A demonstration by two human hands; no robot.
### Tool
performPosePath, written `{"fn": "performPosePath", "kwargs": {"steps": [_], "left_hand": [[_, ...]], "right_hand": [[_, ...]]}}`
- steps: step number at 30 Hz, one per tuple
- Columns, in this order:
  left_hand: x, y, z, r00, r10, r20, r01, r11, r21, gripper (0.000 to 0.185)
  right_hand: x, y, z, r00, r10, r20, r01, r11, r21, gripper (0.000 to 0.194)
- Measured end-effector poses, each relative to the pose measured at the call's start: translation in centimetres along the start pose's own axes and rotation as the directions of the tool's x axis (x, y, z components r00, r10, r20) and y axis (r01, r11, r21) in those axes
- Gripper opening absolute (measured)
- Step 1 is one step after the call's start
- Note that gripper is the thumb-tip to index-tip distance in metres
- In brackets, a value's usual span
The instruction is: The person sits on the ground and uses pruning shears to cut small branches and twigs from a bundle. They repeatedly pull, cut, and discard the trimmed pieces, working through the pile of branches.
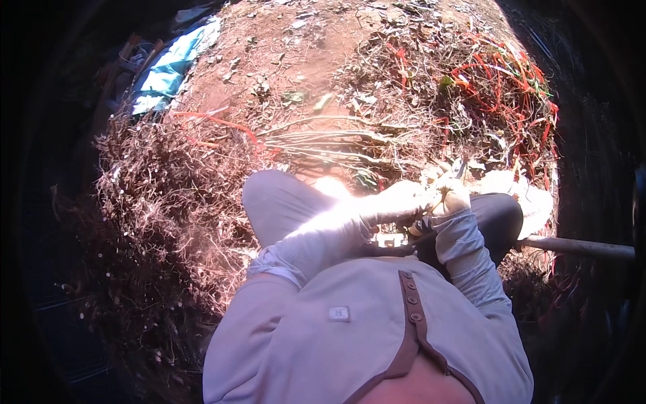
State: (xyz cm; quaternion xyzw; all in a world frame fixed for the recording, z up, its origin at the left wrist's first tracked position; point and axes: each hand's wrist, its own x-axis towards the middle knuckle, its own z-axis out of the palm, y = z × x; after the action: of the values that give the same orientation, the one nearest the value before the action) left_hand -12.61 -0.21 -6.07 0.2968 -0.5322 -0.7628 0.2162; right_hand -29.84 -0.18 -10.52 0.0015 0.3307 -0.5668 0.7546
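Note:
My left hand (404,197), in a pale glove, reaches across in front of my lap to meet my right hand (451,196), which is gloved too. The fingers of both look bent and close together. Strong sunlight washes out this spot, so what lies between them is not clear. A narrow greyish piece (461,169) sticks up beside the right fingers; its kind cannot be made out. Just beyond the hands lies a bundle of thin bare woody stems (323,137), with a red plastic strip (247,132) at its left end.
A heap of rooty cut stems (161,202) rises at my left. Another heap of twigs (454,96), tangled with red plastic strips (497,91), lies ahead right. Bright white material (536,204) and a wooden pole (580,247) are by my right knee. Blue sheeting (166,73) lies far left.

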Motion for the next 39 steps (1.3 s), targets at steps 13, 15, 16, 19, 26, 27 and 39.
{"fn": "performPosePath", "kwargs": {"steps": [13, 15, 16, 19, 26, 27, 39], "left_hand": [[7.5, -6.6, -11.5, 0.832, -0.554, -0.034, 0.436, 0.689, -0.579, 0.032], [9.0, -13.8, -15.7, 0.472, -0.731, -0.492, 0.143, 0.614, -0.776, 0.035], [8.6, -17.5, -17.5, 0.413, -0.745, -0.523, 0.213, 0.638, -0.740, 0.040], [10.2, -19.3, -19.2, 0.300, -0.842, -0.448, 0.329, 0.532, -0.780, 0.047], [12.5, -20.5, -19.1, 0.395, -0.605, -0.691, -0.120, 0.712, -0.692, 0.045], [12.9, -16.8, -17.7, 0.384, -0.519, -0.764, -0.151, 0.781, -0.607, 0.041], [-1.3, 3.1, -11.7, 0.706, 0.311, -0.636, -0.425, 0.905, -0.030, 0.069]], "right_hand": [[5.0, -0.9, 1.1, 0.970, -0.081, -0.228, 0.086, 0.996, 0.009, 0.051], [5.3, -1.3, 1.0, 0.967, -0.042, -0.250, 0.045, 0.999, 0.004, 0.048], [5.0, -1.2, 2.3, 0.939, 0.071, -0.337, -0.095, 0.994, -0.056, 0.046], [4.1, 0.6, -0.3, 0.937, 0.221, -0.272, -0.312, 0.878, -0.362, 0.051], [3.6, -0.1, 1.7, 0.987, 0.018, -0.157, -0.107, 0.808, -0.580, 0.062], [3.6, -0.2, 1.5, 0.992, 0.008, -0.124, -0.086, 0.766, -0.637, 0.061], [0.3, 3.3, 2.9, 0.942, -0.173, 0.289, 0.335, 0.388, -0.859, 0.048]]}}
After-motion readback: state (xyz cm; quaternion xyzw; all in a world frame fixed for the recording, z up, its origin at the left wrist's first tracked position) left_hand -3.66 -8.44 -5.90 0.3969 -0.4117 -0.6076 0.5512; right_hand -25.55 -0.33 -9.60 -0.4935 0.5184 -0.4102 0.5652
